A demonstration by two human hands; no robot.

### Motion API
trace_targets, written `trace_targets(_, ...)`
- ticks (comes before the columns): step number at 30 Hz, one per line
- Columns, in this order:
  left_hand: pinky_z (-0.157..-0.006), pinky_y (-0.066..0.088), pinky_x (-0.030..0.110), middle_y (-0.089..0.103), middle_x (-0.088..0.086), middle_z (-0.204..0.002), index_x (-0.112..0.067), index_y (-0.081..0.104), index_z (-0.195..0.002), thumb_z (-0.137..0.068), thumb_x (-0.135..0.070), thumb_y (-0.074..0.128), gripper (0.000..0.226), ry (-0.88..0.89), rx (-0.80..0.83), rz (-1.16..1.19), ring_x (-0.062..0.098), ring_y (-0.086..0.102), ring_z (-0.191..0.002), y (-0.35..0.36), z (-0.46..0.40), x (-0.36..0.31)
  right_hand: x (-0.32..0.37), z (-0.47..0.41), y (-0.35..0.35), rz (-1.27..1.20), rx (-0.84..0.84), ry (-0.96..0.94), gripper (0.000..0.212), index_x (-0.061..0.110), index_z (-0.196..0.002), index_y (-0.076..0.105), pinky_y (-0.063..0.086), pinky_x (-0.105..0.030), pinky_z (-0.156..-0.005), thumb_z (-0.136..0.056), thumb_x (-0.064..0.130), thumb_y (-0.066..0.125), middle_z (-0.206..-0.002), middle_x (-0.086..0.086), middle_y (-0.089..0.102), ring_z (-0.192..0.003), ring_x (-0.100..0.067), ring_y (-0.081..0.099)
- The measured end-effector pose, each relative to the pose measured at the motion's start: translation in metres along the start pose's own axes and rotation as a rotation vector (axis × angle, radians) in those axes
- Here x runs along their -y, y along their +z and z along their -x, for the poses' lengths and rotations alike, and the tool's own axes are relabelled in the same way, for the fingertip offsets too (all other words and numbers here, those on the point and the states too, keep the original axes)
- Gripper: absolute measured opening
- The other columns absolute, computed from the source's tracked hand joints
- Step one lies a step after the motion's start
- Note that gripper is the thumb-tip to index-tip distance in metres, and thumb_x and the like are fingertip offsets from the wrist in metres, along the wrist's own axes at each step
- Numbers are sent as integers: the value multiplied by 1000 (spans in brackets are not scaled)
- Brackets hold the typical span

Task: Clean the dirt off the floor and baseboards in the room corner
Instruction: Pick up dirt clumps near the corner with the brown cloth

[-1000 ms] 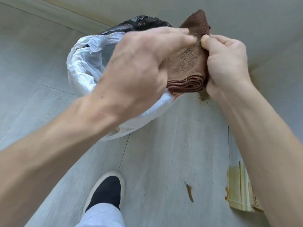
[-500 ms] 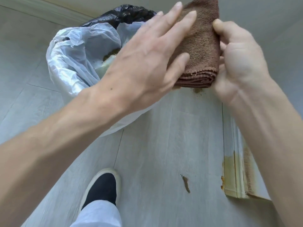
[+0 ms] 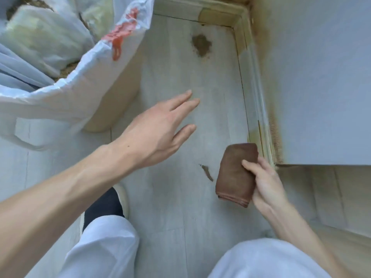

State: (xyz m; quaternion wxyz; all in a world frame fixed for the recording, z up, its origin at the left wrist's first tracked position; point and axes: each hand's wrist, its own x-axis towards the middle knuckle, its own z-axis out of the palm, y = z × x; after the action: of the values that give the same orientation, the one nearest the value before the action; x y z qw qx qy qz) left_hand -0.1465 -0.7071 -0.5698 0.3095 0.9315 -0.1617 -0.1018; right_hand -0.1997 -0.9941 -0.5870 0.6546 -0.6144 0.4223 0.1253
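I've got the right hand (image 3: 267, 185) low over the floor (image 3: 176, 197), thumb and curled fingers pinching a folded brown cloth (image 3: 234, 175) along its right edge; cloth hangs free, not clearly touching the floor, can't tell for sure. Just left of the cloth and those fingers sits a thin dark dirt streak (image 3: 206, 173). Left hand (image 3: 158, 133) hovers w/ fingers straight and spread, holding nothing. Well beyond its fingertips, toward the corner, a bigger brown dirt patch (image 3: 201, 45) on the floor. Baseboards (image 3: 256, 81) run along the wall to the right of both hands and meet at the corner, stained yellow-brown; staining also climbs the wall edge. Left of the left fingers stands a bin w/ white bag liner (image 3: 66, 85), rubbish inside. Dark shoe (image 3: 104, 205) under the left forearm.
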Motion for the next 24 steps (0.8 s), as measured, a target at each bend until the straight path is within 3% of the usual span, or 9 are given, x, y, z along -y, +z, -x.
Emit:
trace_targets(3,-122,31,38,24,-3,-169,-23,33,-160,-105,-47,39,60,-56,123,31,18,29,-153,27,11,20,-60,0,-51,47,-245,124,36,3,-130,59,62,-35,-71,-95,-2,65,-125,-19,70,-95,-24,71)
trace_targets(7,-124,25,31,30,-1,-167,-20,39,-157,-106,-42,44,55,-102,164,70,15,29,-153,40,24,37,-96,4,-74,190,-440,91,37,5,-127,55,49,-21,-72,-94,0,69,-123,-11,69,-96,-18,66)
trace_targets(9,-123,26,30,33,-2,-165,-20,43,-155,-107,-43,45,53,-118,144,88,14,31,-152,39,28,39,-106,-2,-63,198,-405,39,30,12,-116,56,54,-23,-76,-94,-2,69,-120,-10,72,-91,-11,67)
trace_targets(13,-120,25,27,37,-2,-163,-22,47,-152,-102,-50,38,58,-150,127,104,13,34,-150,36,33,41,-107,-28,-10,177,-301,-97,30,13,-114,57,57,-45,-99,-93,-5,69,-117,-10,73,-101,-20,71)
trace_targets(18,-117,22,22,38,-2,-163,-21,47,-152,-99,-51,34,63,-179,138,116,13,33,-150,35,42,45,-98,-55,37,140,-181,-192,30,22,-107,60,60,-36,-90,-92,-2,71,-115,-8,73,-100,-17,73)
trace_targets(21,-115,23,21,39,-2,-163,-22,48,-151,-98,-52,35,62,-187,124,117,13,34,-150,35,46,48,-85,-52,34,117,-148,-193,30,16,-109,59,58,-21,-76,-93,-7,68,-107,-8,74,-86,-6,72)
trace_targets(24,-117,26,26,39,-3,-162,-23,48,-151,-98,-52,34,62,-199,110,127,12,34,-150,32,48,53,-56,-48,21,144,-133,-215,31,12,-113,58,57,-17,-70,-92,-10,66,-106,-6,73,-82,-3,72)
